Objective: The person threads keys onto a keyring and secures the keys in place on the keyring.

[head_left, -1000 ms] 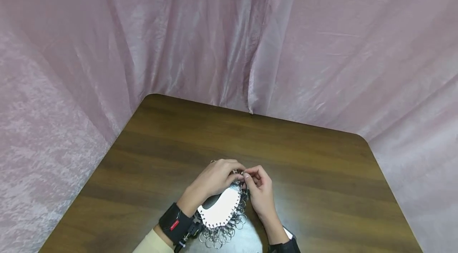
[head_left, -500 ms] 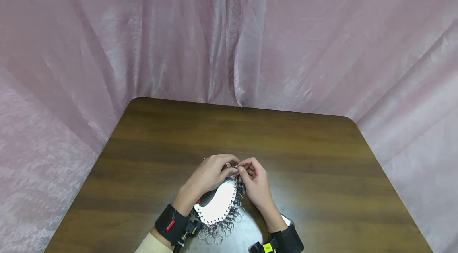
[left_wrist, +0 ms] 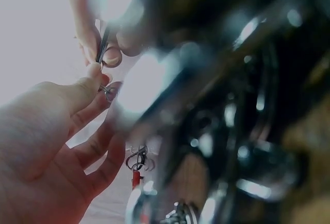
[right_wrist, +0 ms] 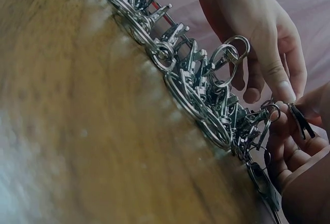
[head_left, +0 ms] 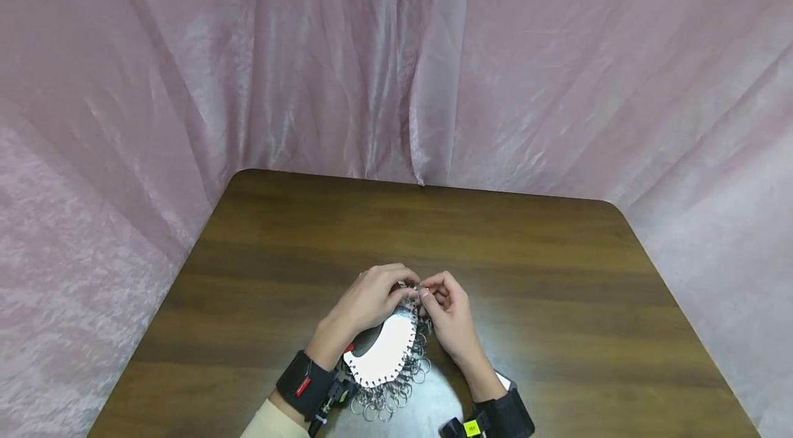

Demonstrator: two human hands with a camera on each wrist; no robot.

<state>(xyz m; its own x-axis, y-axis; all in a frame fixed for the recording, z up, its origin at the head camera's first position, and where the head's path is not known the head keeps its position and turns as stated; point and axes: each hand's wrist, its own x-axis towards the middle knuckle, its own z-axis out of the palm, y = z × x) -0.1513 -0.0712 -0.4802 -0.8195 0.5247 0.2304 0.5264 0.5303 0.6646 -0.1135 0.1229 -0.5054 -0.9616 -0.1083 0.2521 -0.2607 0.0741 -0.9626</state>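
A glossy rounded plate (head_left: 393,348), bright with glare, lies under my hands in the head view. Metal clasps (right_wrist: 193,64) and key rings (head_left: 378,410) crowd its edge. Reaching over its far end, my left hand (head_left: 372,293) pinches a small metal clasp (left_wrist: 109,92) between thumb and fingers. My right hand (head_left: 454,321) meets it fingertip to fingertip from the right. Between the right thumb and forefinger is a slim dark two-pronged metal piece (right_wrist: 299,121). Large blurred metal parts hide much of the left wrist view.
Everything stands on a brown wooden table (head_left: 297,231) with rounded far corners. Pink curtains (head_left: 347,66) hang behind and beside it. Black bands with small cameras circle both wrists, the left one (head_left: 303,386) close beside the rings. A red strip (left_wrist: 136,178) shows among the metal parts.
The head view has shifted and turned slightly, bringing more of the right wrist band into sight. Both hands stay together at the plate's far end, with only small finger movements.
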